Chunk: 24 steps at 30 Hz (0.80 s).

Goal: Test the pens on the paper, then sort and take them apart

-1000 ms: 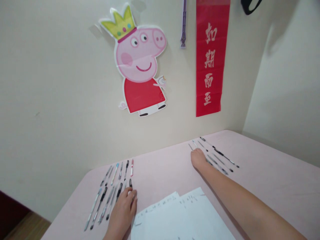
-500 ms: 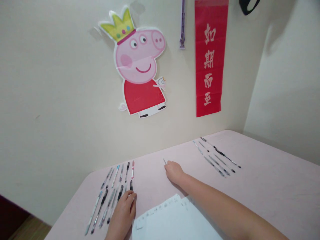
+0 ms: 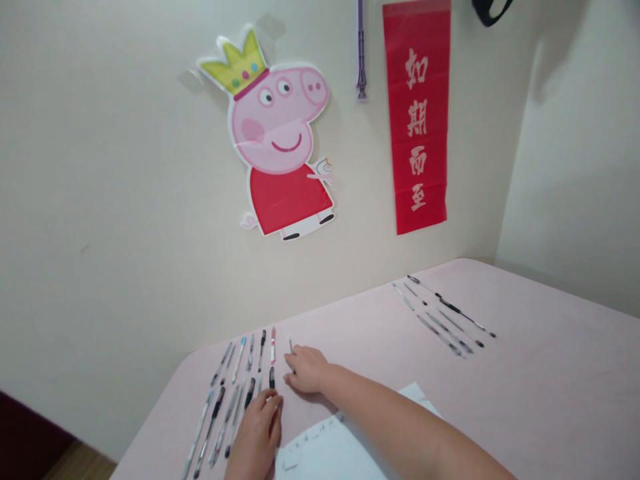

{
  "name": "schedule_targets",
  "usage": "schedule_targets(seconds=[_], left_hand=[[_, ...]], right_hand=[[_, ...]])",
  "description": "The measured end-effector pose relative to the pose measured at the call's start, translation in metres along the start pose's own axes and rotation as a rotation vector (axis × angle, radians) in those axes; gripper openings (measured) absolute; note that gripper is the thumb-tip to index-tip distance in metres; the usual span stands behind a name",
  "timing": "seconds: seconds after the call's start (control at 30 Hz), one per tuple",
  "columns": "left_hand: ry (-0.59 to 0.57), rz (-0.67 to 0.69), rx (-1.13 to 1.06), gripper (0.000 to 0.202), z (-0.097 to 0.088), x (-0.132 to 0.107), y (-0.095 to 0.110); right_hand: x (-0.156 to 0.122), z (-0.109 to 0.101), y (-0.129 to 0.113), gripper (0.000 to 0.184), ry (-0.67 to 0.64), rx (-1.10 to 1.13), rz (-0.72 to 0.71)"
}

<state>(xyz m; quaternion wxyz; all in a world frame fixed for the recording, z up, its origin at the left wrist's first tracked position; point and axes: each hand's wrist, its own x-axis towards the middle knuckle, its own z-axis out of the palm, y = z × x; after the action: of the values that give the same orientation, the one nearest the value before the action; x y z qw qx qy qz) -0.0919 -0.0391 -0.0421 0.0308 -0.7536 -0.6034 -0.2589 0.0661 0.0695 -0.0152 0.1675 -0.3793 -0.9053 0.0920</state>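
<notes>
My right hand (image 3: 306, 368) is closed on a slim grey pen (image 3: 291, 345), whose far end sticks out past the fingers; the rest is hidden. It is just right of the upper row of pens, near a pink-and-white pen (image 3: 273, 345). My left hand (image 3: 256, 427) rests on the table at the right end of the lower row, fingers curled round the near part of a black-topped pen (image 3: 272, 378). Beside that hand lie a pen with a black grip (image 3: 216, 415), a pale pen with a blue top (image 3: 199, 430) and several more, roughly parallel.
White sheets of paper (image 3: 330, 443) with handwriting lie under my right forearm. Several dark and clear pens (image 3: 450, 303) lie slanted on the right of the pink-covered table (image 3: 540, 360). The wall behind carries a pig cutout (image 3: 290, 193) and a red banner (image 3: 417, 120).
My right hand has moved left with its pen, from the middle of the table to beside the upper row. My left hand stays at its pen; the view has shifted slightly.
</notes>
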Motion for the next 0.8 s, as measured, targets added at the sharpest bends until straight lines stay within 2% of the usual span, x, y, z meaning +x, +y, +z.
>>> schedule_targets(seconds=[0.07, 0.2, 0.47, 0.8], left_hand=[[-0.001, -0.009, -0.005, 0.027, 0.0, 0.0, 0.002], [-0.001, -0.003, -0.004, 0.027, 0.001, -0.001, 0.001], [0.007, 0.0, 0.002, 0.026, 0.001, -0.003, -0.002], [-0.017, 0.002, 0.025, 0.027, 0.002, -0.003, -0.004]], right_hand=[[-0.002, -0.001, 0.008, 0.045, -0.042, 0.044, -0.058], [-0.003, 0.001, 0.015, 0.029, -0.066, 0.053, -0.114], [0.007, 0.01, 0.005, 0.027, 0.008, 0.001, -0.087], [0.023, 0.014, 0.005, 0.027, 0.021, -0.001, -0.09]])
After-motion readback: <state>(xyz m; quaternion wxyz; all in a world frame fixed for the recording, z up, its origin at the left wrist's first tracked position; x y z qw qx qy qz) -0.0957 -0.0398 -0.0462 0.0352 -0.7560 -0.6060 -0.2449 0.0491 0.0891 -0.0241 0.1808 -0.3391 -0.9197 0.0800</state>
